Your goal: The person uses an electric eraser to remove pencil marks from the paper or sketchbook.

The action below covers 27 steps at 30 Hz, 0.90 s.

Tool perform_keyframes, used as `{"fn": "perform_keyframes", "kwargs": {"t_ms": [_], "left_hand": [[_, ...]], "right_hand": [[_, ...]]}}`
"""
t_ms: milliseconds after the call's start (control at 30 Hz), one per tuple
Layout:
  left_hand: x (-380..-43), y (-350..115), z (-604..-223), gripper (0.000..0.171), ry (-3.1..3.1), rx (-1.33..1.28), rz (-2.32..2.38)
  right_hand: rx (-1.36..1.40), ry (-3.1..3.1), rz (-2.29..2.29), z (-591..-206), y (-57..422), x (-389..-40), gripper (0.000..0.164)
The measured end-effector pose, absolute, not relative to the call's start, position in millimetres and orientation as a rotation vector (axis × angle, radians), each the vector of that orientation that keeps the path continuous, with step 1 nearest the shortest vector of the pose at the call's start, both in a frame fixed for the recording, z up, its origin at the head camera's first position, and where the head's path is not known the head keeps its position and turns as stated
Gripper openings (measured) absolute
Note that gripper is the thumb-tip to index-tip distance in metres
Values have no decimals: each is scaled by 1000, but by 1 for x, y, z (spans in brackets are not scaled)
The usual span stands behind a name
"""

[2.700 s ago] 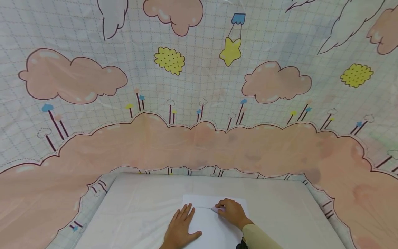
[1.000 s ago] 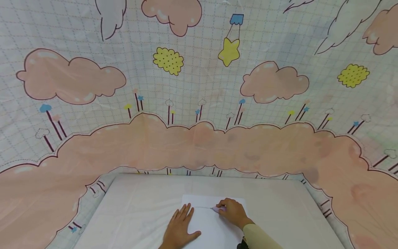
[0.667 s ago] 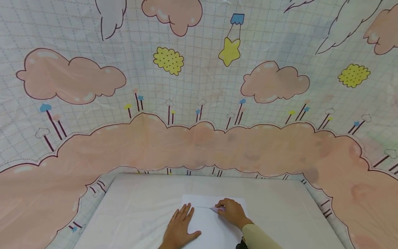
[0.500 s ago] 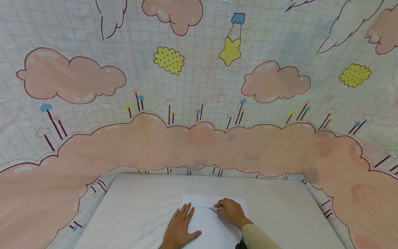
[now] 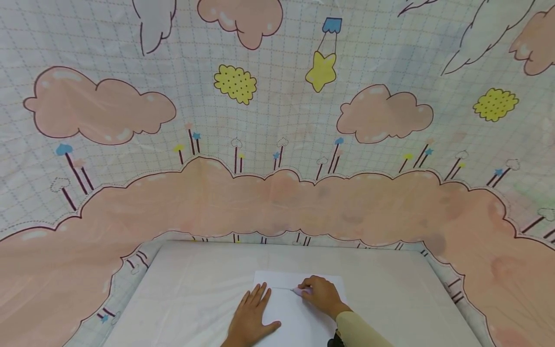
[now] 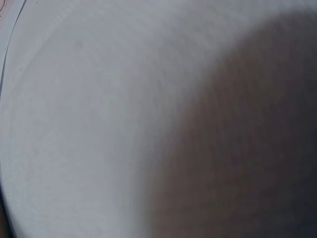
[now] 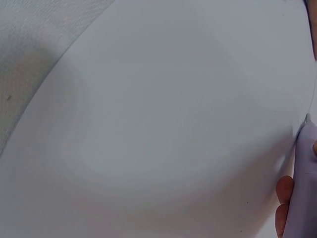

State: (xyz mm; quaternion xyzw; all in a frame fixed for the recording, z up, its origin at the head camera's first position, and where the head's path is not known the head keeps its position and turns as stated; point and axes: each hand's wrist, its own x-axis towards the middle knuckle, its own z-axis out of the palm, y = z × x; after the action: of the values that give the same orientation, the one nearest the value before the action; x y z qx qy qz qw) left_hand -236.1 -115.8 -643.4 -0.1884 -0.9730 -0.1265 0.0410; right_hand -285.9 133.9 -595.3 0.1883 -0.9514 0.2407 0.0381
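A white sheet of paper (image 5: 295, 315) lies on the table (image 5: 195, 270). My left hand (image 5: 251, 318) rests flat on its left side, fingers straight and thumb spread. In my right hand (image 5: 325, 295) I grip a lavender, thick-bodied handheld tool (image 7: 304, 183) with a small pointed metal tip (image 7: 307, 118). That tip is at the paper's surface, near the far edge. A thin grey line (image 5: 282, 288) runs across the paper from by my left fingertips to the tip. In the left wrist view, a dark blur covers the right half, beside pale surface.
A pale cloth covers the table, with slight wrinkles to the left. Behind and around it hangs a printed backdrop (image 5: 269, 202) with clouds and stars. A black strap-like thing (image 5: 336, 340) shows at my right wrist, below the beige sleeve (image 5: 362, 330).
My right hand and the lavender tool have crept slightly left along the thin line. My left hand has stayed in place on the paper.
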Motion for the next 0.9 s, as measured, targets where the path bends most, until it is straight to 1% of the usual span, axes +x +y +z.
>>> {"fn": "perform_keyframes", "kwargs": {"t_ms": [400, 900], "left_hand": [[-238, -116, -648, 102, -2968, -579, -377], [-235, -116, -643, 100, -2957, -577, -387]], "right_hand": [[587, -2900, 748, -595, 139, -283, 7], [620, -2890, 738, -596, 131, -287, 8]]}}
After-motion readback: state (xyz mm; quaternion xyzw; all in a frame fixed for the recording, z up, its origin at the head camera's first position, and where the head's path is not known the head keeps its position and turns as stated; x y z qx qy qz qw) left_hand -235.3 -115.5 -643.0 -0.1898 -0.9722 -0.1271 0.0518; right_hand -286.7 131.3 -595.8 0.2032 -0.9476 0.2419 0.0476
